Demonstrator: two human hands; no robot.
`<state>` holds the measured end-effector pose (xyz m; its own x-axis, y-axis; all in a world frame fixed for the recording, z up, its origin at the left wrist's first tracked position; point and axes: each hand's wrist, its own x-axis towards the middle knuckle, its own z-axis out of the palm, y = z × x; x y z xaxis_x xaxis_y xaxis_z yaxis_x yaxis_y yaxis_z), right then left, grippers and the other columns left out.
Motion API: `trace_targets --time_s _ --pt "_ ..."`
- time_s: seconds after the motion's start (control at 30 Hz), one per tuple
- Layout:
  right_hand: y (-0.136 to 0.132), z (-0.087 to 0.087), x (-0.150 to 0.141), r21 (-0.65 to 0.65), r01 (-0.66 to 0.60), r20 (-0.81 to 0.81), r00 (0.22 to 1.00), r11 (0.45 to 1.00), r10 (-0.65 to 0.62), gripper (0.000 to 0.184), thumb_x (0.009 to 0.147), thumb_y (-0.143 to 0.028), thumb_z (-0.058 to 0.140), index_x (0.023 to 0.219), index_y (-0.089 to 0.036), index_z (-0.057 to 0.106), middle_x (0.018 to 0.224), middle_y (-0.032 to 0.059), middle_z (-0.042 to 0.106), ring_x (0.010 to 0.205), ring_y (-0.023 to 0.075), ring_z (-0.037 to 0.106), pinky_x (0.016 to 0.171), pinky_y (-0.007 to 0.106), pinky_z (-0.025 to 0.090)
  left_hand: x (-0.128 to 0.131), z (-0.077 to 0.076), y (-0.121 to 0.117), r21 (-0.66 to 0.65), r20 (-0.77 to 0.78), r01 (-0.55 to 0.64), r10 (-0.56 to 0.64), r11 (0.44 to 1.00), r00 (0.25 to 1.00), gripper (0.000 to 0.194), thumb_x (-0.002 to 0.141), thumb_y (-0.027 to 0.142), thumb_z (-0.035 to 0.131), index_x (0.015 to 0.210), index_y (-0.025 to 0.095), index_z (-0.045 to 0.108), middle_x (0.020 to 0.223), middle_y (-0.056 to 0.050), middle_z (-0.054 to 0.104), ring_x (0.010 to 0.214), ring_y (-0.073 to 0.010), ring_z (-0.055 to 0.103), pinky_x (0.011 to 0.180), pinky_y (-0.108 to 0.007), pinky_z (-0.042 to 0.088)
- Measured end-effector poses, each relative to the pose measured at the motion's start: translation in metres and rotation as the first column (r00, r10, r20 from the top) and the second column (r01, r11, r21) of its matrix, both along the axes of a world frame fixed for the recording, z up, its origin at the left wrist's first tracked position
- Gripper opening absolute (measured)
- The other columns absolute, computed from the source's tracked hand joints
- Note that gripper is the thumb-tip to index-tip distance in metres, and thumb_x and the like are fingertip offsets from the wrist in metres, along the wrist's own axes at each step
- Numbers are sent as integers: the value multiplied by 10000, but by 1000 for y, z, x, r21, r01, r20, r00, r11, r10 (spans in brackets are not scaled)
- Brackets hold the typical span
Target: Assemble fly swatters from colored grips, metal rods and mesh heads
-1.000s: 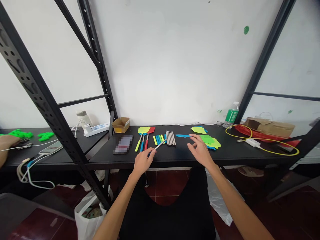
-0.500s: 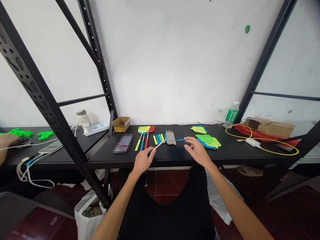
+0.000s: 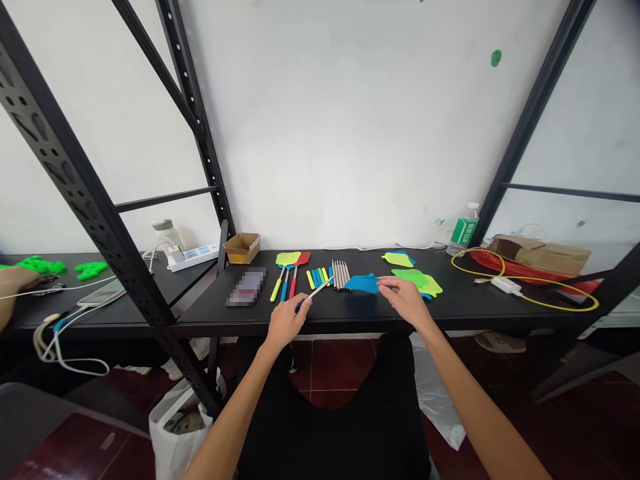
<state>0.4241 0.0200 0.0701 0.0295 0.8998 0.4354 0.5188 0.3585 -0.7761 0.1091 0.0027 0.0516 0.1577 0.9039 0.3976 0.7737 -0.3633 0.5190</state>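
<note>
My left hand [image 3: 287, 321] is closed around the lower end of a slim metal rod [image 3: 320, 289], which slants up to the right; a bit of blue grip shows at the fingers. Pinched in my right hand [image 3: 404, 300] is a flat blue fly swatter head [image 3: 362, 285], held just right of the rod's tip. Several loose metal rods [image 3: 341, 275] lie side by side between the hands. Left of them is a row of yellow and blue handle grips [image 3: 316, 277]. A pile of green, yellow and blue swatter heads [image 3: 431, 285] lies behind my right hand.
Several assembled fly swatters [image 3: 285, 280] lie left of the grips, beside a blurred phone [image 3: 247, 287] and a small cardboard box [image 3: 242, 249]. More swatter heads [image 3: 397, 259] lie near the wall. To the right are a bottle [image 3: 464, 230] and a yellow cable [image 3: 555, 303]. Another person's hand [image 3: 17, 283] shows far left.
The blue swatter head, edge-on before, now turns its flat face to view. My right hand has shifted slightly right and its fingers have drawn together. My left hand stays put.
</note>
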Motion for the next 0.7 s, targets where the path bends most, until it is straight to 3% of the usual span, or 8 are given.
trace_targets --time_s 0.23,0.33,0.43,0.5,0.57,0.63,0.7 --pt "-6 9 4 44 6 37 999 999 -8 264 799 -370 597 869 -182 768 1072 93 719 577 143 547 600 314 465 0 1 0 -5 -9 13 -13 1000 1000 404 984 510 300 935 272 623 651 37 629 633 -164 580 608 -240 355" --pt "-8 11 5 42 21 59 998 999 -24 274 793 -377 607 897 -177 763 765 57 704 497 138 472 530 296 396 0 1 -1 -7 -13 11 -11 1000 1000 397 985 503 302 933 274 622 648 38 630 639 -167 584 615 -240 357" --pt "-9 12 6 -1 47 62 997 999 -47 288 801 -379 599 944 -174 742 458 -31 486 421 134 366 465 276 296 0 1 -1 -6 -16 7 -7 1000 1000 401 984 500 298 936 275 627 645 34 630 647 -173 590 611 -238 359" --pt "-8 13 5 4 52 42 998 999 -53 270 788 -366 606 947 -178 716 520 -22 530 422 124 362 463 272 296 0 2 -1 -6 -20 3 -3 1000 1000 410 983 501 295 937 273 632 647 30 632 655 -176 595 613 -239 365" --pt "-8 12 3 41 50 6 999 998 -50 263 765 -349 620 962 -183 674 761 36 659 453 111 404 485 276 346 1 2 -2 -10 -24 0 0 1000 1000 417 982 504 292 938 269 634 654 25 636 666 -179 605 621 -240 374" --pt "-7 12 1 82 50 -31 998 995 -47 279 756 -336 624 993 -189 631 972 78 679 491 106 441 522 282 393 2 3 -2 -17 -29 -7 7 1000 1000 424 981 508 288 943 266 635 661 20 639 671 -181 612 627 -241 381" --pt "-7 11 0 98 46 -46 998 994 -41 283 764 -326 616 1016 -197 610 1010 81 673 514 108 457 548 284 407 2 3 -2 -23 -35 -14 13 1000 999 428 980 508 286 948 265 636 663 18 641 667 -181 615 625 -241 381"
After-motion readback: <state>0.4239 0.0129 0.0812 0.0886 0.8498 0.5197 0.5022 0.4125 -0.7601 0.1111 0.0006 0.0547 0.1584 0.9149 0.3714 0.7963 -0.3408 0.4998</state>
